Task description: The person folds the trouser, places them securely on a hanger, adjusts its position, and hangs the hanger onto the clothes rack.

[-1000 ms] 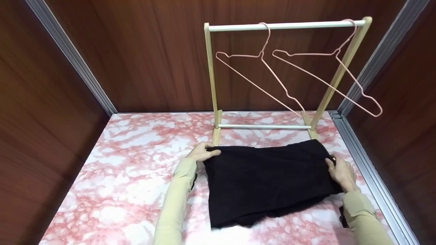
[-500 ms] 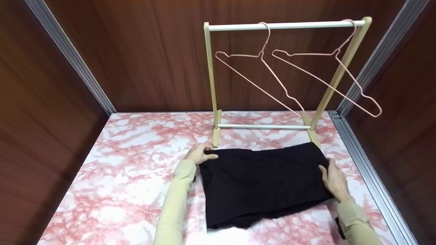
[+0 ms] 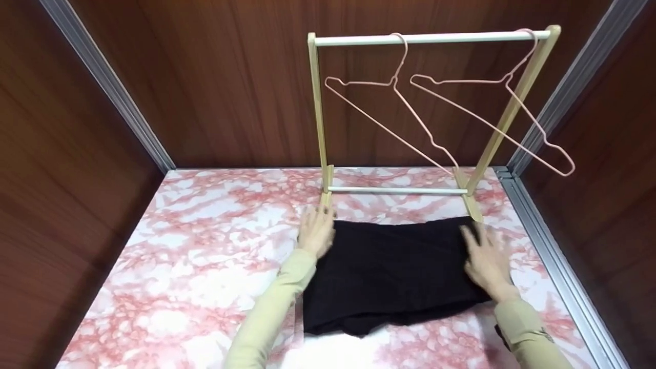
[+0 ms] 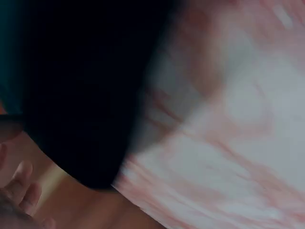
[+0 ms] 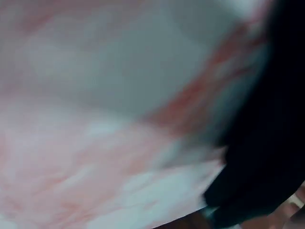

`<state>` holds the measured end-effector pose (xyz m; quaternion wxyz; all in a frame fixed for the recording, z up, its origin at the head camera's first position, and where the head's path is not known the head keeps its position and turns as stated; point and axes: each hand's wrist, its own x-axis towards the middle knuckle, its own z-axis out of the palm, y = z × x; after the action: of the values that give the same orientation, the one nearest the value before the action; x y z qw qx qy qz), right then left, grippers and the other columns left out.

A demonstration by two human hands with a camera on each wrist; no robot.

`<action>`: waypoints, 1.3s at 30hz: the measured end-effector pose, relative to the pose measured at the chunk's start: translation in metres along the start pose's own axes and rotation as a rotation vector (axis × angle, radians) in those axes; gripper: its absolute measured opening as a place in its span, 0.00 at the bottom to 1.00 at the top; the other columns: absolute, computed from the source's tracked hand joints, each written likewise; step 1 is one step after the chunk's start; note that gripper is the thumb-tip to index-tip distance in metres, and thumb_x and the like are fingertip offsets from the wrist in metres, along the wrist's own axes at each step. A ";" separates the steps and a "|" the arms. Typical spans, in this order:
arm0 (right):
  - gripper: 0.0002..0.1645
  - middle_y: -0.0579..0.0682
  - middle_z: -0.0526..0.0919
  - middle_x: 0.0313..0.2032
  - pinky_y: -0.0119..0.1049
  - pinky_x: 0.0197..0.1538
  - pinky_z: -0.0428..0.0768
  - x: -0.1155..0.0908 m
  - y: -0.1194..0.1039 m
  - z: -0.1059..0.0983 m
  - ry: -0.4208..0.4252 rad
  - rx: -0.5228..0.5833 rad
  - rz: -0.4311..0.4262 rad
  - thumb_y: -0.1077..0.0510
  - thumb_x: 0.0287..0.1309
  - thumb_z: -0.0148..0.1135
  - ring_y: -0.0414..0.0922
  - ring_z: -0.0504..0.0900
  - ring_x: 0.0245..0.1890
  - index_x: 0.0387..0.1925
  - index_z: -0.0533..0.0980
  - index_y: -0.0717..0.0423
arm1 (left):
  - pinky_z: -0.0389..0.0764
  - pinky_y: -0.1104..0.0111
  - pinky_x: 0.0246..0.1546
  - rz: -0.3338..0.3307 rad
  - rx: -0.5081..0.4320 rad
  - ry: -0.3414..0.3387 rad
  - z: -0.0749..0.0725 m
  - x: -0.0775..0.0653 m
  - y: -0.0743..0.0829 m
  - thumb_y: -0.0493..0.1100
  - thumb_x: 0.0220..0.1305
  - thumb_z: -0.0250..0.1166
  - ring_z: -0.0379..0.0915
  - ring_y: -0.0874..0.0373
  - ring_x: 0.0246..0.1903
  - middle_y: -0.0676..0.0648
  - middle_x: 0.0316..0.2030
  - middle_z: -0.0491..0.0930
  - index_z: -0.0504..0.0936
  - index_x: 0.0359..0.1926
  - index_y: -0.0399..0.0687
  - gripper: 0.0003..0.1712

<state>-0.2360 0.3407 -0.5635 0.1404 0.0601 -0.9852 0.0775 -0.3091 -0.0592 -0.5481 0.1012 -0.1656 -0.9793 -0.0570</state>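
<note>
In the head view a piece of black clothing [image 3: 394, 271] lies spread flat on the table, wider than it is deep, with an uneven near edge. Its exact kind does not show. My left hand [image 3: 316, 233] is over its far left corner, fingers extended and blurred. Over the right side of the cloth is my right hand [image 3: 487, 261], its fingers spread and also blurred. The left wrist view has the black cloth [image 4: 90, 95] filling its left part, with fingertips [image 4: 21, 174] at the lower left corner. Dark cloth [image 5: 267, 157] edges the right wrist view.
Behind the cloth stands a wooden rack with a white top rail [image 3: 353, 41]. Two pink hangers hang from it, one near the middle [image 3: 366, 83] and one at the right [image 3: 461, 81]. The pink-and-white marbled table [image 3: 205, 246] meets brown panel walls [image 3: 230, 92] with metal frames.
Both hands have let go of the cloth's side edges and moved inward over it, fingers straightening. The cloth has shifted slightly left and its near edge has drawn up. Rack and hangers stay put.
</note>
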 end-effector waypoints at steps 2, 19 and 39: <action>0.43 0.65 0.59 0.74 0.75 0.71 0.47 0.003 -0.011 0.001 -0.051 0.014 -0.071 0.60 0.55 0.61 0.69 0.53 0.74 0.73 0.62 0.56 | 0.49 0.40 0.77 0.024 -0.018 -0.086 -0.005 -0.007 0.016 0.57 0.67 0.63 0.57 0.41 0.73 0.41 0.72 0.65 0.66 0.71 0.53 0.36; 0.59 0.69 0.45 0.78 0.88 0.61 0.41 -0.005 -0.018 0.037 -0.250 0.014 0.087 0.17 0.55 0.49 0.75 0.39 0.76 0.79 0.51 0.42 | 0.27 0.32 0.74 0.002 -0.191 -0.418 0.044 -0.027 0.004 0.80 0.32 0.75 0.20 0.46 0.81 0.43 0.81 0.24 0.32 0.80 0.72 0.82; 0.51 0.64 0.52 0.78 0.71 0.75 0.32 -0.013 -0.027 0.031 -0.196 0.045 -0.059 0.29 0.63 0.55 0.67 0.43 0.79 0.77 0.58 0.54 | 0.37 0.41 0.79 0.346 -0.081 -0.364 0.005 -0.050 0.030 0.72 0.62 0.60 0.31 0.48 0.82 0.51 0.82 0.38 0.46 0.81 0.57 0.56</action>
<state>-0.2280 0.3100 -0.5927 0.0439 0.0994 -0.9901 0.0893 -0.2533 -0.0461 -0.5616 -0.0753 -0.3423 -0.9354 -0.0473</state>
